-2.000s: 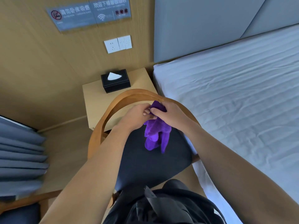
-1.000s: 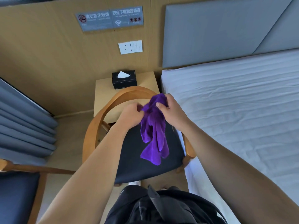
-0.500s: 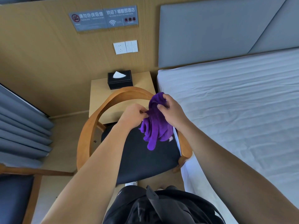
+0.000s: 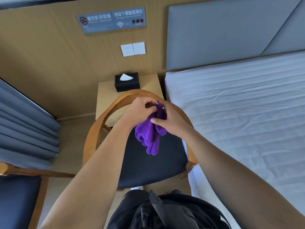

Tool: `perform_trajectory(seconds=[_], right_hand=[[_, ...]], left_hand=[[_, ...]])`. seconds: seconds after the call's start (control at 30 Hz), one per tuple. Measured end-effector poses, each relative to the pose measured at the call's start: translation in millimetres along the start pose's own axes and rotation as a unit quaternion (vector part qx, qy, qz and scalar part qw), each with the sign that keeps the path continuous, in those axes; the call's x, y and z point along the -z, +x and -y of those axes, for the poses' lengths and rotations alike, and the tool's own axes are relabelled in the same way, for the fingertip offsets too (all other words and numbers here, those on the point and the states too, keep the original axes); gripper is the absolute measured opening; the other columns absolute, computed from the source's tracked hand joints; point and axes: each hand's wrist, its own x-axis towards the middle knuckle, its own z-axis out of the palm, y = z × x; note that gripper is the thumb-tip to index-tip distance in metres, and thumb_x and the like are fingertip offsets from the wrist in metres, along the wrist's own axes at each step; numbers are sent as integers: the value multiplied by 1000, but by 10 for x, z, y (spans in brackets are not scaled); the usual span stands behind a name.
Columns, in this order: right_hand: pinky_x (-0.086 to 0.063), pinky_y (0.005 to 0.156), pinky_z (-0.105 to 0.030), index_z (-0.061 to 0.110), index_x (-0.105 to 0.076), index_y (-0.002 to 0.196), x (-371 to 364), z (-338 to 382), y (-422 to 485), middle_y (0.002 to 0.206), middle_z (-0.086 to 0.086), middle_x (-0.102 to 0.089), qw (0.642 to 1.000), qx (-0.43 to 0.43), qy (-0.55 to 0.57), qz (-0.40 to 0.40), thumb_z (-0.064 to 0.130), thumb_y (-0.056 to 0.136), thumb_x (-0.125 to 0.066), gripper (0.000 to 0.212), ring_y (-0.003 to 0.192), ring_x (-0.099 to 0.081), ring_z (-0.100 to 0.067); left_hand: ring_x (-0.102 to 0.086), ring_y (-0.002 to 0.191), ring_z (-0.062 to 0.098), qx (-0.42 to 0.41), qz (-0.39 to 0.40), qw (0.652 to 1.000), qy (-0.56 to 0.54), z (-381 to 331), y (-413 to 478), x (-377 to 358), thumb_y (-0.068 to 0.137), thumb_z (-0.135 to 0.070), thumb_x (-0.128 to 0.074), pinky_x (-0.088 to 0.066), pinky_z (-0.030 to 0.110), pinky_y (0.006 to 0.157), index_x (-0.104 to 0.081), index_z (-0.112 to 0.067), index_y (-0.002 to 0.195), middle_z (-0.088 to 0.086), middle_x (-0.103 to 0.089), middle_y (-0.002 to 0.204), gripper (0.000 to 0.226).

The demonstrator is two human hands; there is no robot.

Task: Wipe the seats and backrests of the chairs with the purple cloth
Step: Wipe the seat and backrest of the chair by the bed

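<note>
Here the purple cloth [image 4: 151,134] hangs bunched between both hands above the dark seat [image 4: 148,169], its long axis dropping straight down toward the cushion. The left hand [image 4: 140,108] pinches its upper edge; the right hand [image 4: 172,122] grips the bundle, thumb across it. The curved backrest [image 4: 130,95] lies just beyond the knuckles, probably nearer than the seat, though depth is hard to judge.

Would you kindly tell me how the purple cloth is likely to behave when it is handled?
Probably floppy: the purple cloth bunches and droops below the left hand and right hand. Likely light too, as finger pinches alone hold it up.
</note>
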Motion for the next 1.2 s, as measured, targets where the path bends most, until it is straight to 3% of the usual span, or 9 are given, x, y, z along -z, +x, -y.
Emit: perform_trajectory(seconds=[0.13,0.23,0.33,0.4,0.53,0.67,0.83,1.0,1.2], right_hand=[[-50,90,-29,20,-53,122,28,16,45,114,6,-63,998,-25,23,-60,31,90,-71,38,108,-60,-13],[-50,79,-23,25,-51,113,73,28,60,101,13,-61,994,-37,58,-89,31,91,-69,29,98,-61,-10],[-54,80,-25,26,-52,112,122,82,60,101,12,-62,987,-37,107,-118,33,92,-69,27,96,-63,-6],[-53,80,-24,25,-52,114,144,122,56,104,12,-62,986,-29,109,-122,33,92,-69,29,97,-62,-5],[-53,87,-29,22,-53,116,170,155,27,109,5,-63,984,-21,123,-128,29,92,-69,30,103,-62,-10],[-56,90,-37,24,-52,113,193,144,5,109,-1,-67,980,-33,130,-148,28,90,-72,31,103,-65,-15],[-56,92,-41,16,-49,126,289,63,-8,118,-5,-67,976,-81,116,-165,34,80,-81,59,106,-65,-19],[-54,82,-28,15,-56,122,451,46,-27,112,3,-63,982,-91,45,-162,45,76,-83,61,102,-63,-16],[-51,61,-13,19,-54,115,541,158,-36,103,5,-63,974,-99,86,-183,57,79,-74,56,88,-64,-6]], left_hand=[[-65,93,1,32,-2,993,-110,20,-23,31,92,-5,-60,-51,15,79,-69,-24,104,-13,-71,98,25],[-65,94,15,102,-5,994,-30,123,-27,54,91,-5,-58,-49,21,75,-66,-19,102,-3,-70,98,19],[-62,89,16,141,100,982,80,220,-66,12,90,-14,-62,-46,20,69,-66,-20,99,-7,-67,91,11],[-62,90,16,164,133,976,57,252,-96,-68,91,-20,-66,-44,19,66,-65,-17,111,-3,-68,99,21],[-60,101,14,129,92,987,4,212,-107,-137,92,-16,-68,-43,13,71,-56,-14,130,2,-64,117,40],[-57,81,0,91,37,994,41,198,-100,-72,85,-20,-76,-42,6,57,-63,-18,101,-13,-63,95,21],[-58,80,12,101,17,995,11,267,-123,177,81,-12,-79,-47,27,70,-56,-21,81,-6,-62,85,24],[-46,65,12,77,-56,995,22,301,-169,561,76,0,-76,-40,24,62,-43,-19,75,-2,-59,81,38],[-55,80,7,68,-79,988,111,279,-237,901,84,-2,-70,-40,18,67,-71,-20,99,-6,-66,91,23]])
